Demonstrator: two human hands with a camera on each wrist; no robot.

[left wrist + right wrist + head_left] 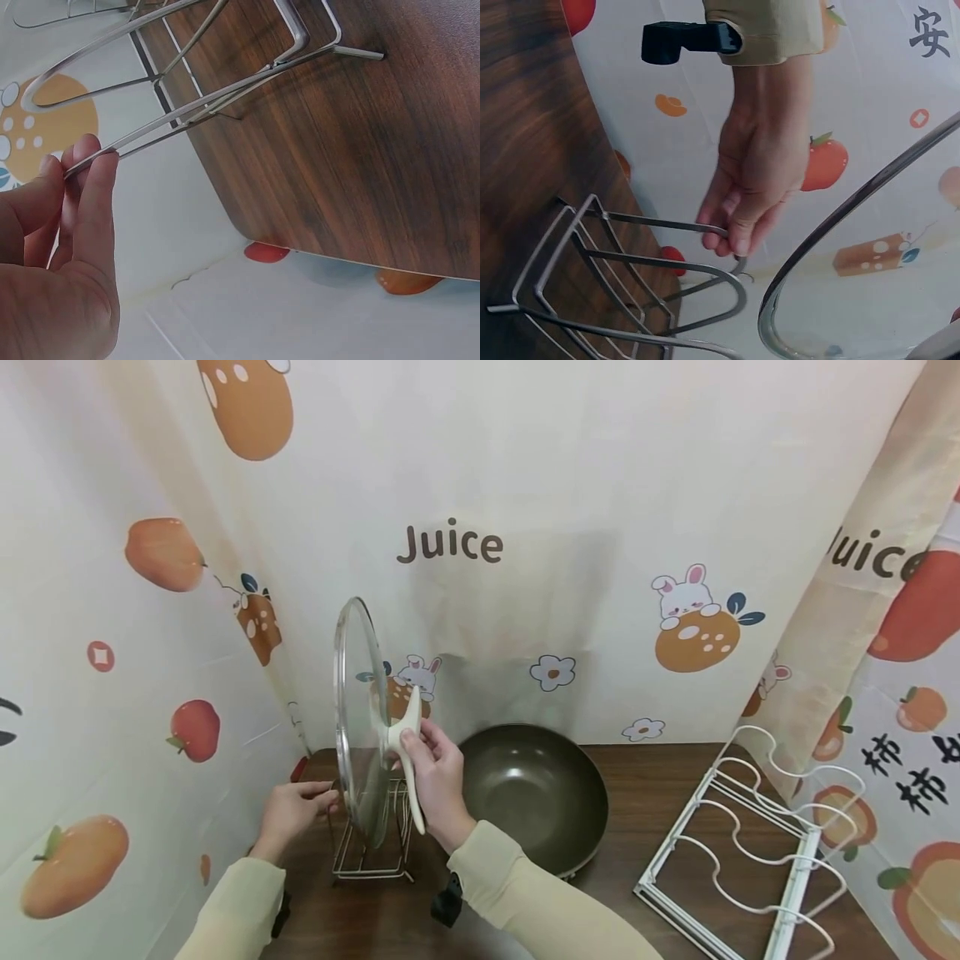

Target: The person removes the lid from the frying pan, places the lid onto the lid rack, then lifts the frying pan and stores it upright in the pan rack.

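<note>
My right hand (438, 777) grips the cream handle (408, 739) of a round glass lid (362, 710) with a metal rim. The lid stands on edge, nearly upright, and overlaps a small wire rack (371, 872) in the head view. With thumb and fingertips, my left hand (291, 814) pinches the top of the rack's wire at its left side. Close up in the left wrist view, those fingers (97, 195) hold the end of a wire loop (150, 130). The right wrist view has the lid's rim (832, 217) close beside the rack's loops (667, 261).
Right of the rack sits a dark wok (532, 793) on the brown wooden table (630, 777). A white rack with wavy wire dividers (678, 828) lies at the far right. Fruit-printed curtains (525, 460) enclose the back and both sides.
</note>
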